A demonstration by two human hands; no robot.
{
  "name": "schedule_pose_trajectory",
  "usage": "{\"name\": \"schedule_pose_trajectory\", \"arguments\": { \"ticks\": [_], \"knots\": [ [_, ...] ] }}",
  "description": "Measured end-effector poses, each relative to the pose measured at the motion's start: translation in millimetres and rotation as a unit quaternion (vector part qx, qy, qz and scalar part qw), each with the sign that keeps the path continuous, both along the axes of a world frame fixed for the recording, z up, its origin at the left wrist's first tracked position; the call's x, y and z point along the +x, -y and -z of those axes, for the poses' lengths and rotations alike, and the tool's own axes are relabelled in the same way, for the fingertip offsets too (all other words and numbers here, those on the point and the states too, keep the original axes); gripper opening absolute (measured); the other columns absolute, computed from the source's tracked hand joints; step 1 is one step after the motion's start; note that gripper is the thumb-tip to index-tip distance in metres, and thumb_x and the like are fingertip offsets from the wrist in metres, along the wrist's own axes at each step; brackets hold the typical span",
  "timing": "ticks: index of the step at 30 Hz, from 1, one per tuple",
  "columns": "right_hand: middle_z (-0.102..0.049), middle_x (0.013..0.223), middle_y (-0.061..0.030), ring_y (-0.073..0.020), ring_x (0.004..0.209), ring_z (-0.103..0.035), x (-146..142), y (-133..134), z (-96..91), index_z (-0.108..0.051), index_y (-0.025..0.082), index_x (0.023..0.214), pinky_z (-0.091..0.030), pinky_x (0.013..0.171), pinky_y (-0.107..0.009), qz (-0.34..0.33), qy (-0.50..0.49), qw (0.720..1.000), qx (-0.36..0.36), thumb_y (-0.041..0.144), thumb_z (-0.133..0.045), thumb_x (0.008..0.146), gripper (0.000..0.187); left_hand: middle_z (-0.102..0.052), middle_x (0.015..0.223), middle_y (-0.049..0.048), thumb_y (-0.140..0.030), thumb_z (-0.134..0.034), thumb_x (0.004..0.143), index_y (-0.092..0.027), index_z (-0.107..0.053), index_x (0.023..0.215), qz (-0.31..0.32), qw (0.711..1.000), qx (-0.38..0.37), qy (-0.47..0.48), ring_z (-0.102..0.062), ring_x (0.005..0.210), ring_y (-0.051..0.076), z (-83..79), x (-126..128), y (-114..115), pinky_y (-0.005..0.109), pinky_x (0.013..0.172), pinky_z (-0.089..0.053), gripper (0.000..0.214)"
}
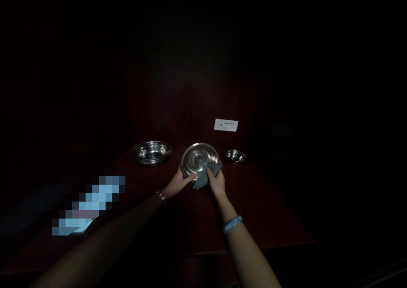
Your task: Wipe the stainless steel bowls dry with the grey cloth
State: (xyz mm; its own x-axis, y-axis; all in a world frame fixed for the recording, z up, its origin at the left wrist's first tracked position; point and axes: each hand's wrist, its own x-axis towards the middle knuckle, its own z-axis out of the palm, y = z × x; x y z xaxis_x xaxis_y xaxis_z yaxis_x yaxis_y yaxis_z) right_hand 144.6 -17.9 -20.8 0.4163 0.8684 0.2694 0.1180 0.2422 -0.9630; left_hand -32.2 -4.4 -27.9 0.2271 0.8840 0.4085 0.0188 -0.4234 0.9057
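A round steel bowl [197, 154] is held up and tilted, its shiny inside facing me. My left hand [177, 182] grips its lower left rim, thumb over the edge and the other fingers hidden behind. At the lower right rim, my right hand [217, 182] pinches a grey-green cloth [203, 178] against the bowl, thumb on top. Left of the bowl sits a stack of wider steel bowls [151, 153]. To the right stands a smaller steel bowl [235, 156].
Everything stands on a dark red table [197, 226], whose front edge runs below my hands. A white socket panel [226, 125] is on the back wall. A pixelated bright blue object [89, 207] lies at the left. The surroundings are very dark.
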Motion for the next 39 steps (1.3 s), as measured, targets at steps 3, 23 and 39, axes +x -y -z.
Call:
{"name": "schedule_pose_trajectory", "arguments": {
  "ticks": [3,23,39],
  "knots": [
    [-0.079,0.102,-0.0095,-0.0271,0.098,-0.073,1,-1,1.3,-0.07,0.019,0.098,-0.056,0.092,-0.038,-0.001,-0.008,1.0,0.002,0.041,-0.07,0.072,0.034,-0.045,0.156,0.0181,-0.042,-0.073,0.081,-0.015,-0.035,0.149,0.023,1.0,0.005,-0.008,-0.044,0.144,0.028,2.8,0,0,0.044,0.123,-0.029,0.082],
    [-0.079,0.103,-0.0093,-0.0277,0.099,-0.073,-1,-2,1.0,-0.07,0.019,0.099,-0.056,0.092,-0.039,-0.004,-0.006,1.0,0.018,0.042,-0.071,0.072,0.035,-0.069,0.129,0.0125,-0.047,-0.062,0.086,-0.016,-0.059,0.123,-0.079,0.991,0.002,0.107,-0.063,0.121,0.026,-19.2,1,0,0.04,0.11,-0.045,0.049],
    [-0.078,0.107,-0.0109,-0.027,0.101,-0.074,0,-1,-0.7,-0.07,0.017,0.103,-0.056,0.095,-0.039,-0.001,-0.028,1.0,-0.013,0.039,-0.072,0.071,0.038,-0.047,0.154,0.0168,-0.045,-0.073,0.079,-0.017,-0.033,0.151,0.037,0.999,-0.03,0.022,-0.045,0.143,0.029,6.3,5,-2,0.046,0.12,-0.034,0.087]
  ]
}}
